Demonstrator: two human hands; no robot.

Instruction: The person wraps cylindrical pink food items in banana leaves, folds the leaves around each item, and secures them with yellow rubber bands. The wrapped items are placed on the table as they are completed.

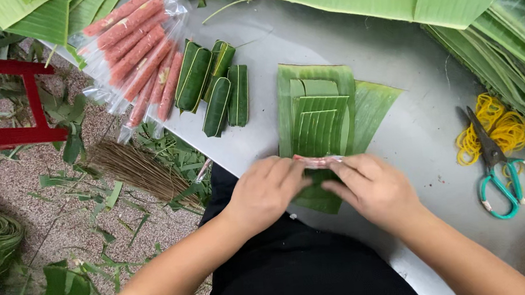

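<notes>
Head view, grey metal table (392, 56). Both hands meet at the near end of a stack of cut banana leaf pieces (316, 121). Between them lies a pink meat stick in clear wrap (318, 160), long axis running left to right across the leaf grain, one end toward each hand. It rests on the lower part of the leaf stack, close to the table's near edge.

Left hand (266, 191): fingers curled, tips pinching the stick's left end. Right hand (372, 189): fingers partly bent, thumb and forefinger closed on the right end.

Leaf stack: several rectangles layered, smaller on larger, ribs running away from the person; lowest piece angled out to the right.

Far left on the table: clear plastic packets of pink meat sticks (139, 51), fanned diagonally, overhanging the edge. Just beside them, four finished leaf-wrapped rolls (217, 88), dark green, lying roughly lengthwise away from the person.

Right side: scissors with teal handles (495, 166) lying over a heap of yellow rubber bands (504, 125)
</notes>
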